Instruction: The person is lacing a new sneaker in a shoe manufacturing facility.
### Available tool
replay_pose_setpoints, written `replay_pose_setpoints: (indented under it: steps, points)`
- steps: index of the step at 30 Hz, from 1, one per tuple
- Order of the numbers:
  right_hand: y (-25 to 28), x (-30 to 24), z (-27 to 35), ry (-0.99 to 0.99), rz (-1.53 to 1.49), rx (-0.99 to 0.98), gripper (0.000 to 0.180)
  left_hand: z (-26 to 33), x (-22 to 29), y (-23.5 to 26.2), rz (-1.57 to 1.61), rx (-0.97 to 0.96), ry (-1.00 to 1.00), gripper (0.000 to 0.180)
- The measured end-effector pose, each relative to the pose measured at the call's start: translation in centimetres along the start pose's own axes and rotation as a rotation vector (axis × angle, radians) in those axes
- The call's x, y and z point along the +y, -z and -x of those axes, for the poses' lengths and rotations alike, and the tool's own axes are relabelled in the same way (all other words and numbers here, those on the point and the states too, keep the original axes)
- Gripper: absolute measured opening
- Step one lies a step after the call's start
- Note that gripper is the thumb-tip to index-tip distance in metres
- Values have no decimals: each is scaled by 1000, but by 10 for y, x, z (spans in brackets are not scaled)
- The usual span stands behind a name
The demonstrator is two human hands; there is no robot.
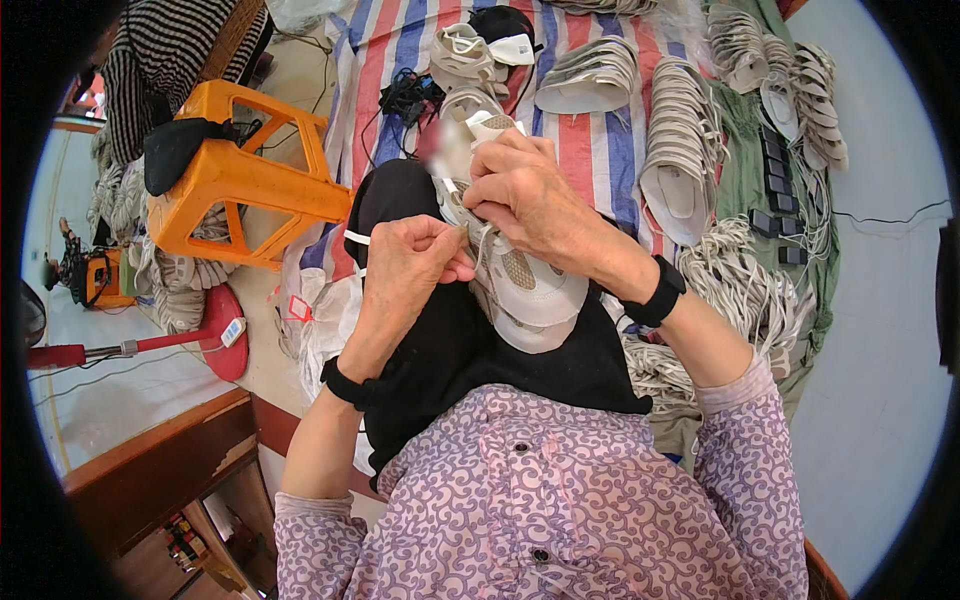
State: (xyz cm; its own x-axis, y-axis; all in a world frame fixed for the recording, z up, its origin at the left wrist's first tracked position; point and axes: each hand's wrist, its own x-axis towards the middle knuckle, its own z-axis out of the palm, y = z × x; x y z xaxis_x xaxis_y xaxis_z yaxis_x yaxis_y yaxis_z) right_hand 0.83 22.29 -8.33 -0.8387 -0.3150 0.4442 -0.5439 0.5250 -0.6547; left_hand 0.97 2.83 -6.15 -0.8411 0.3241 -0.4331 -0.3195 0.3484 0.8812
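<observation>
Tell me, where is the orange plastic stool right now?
In the head view the orange plastic stool lies tipped on its side at upper left, on the floor beside the striped sheet, left of the person's left hand.

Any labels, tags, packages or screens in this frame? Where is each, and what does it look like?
Red tag: on the floor left of the left hand, small, red and white.
White tag: on the red fan base, small rectangle.
No screens or packages visible.

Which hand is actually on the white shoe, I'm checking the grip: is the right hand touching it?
Touching. The head view shows the right hand lying over the top of the white shoe, fingers curled onto it with no gap.
</observation>
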Motion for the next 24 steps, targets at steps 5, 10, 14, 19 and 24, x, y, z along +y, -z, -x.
replay_pose_setpoints:
  steps: [5, 10, 14, 19, 24]
  points:
    - [0, 13, -11, -60, -167, -124, 7, -16, 5, 6, -147, -20, -64, 19]
    - [-5, 17, -16, 15, -243, -117, 8, -21, 20, 3, -583, 118, -380, 19]
    - [-14, 20, -19, 51, -192, -128, 8, -23, -34, 18, -302, 137, -428, 8]
    - [-2, 8, -15, 35, -167, -234, 9, -8, -27, -3, 7, 25, -293, 23]
    - [-2, 6, -13, 40, -123, -284, 8, 2, -8, -6, -212, 55, -410, 36]
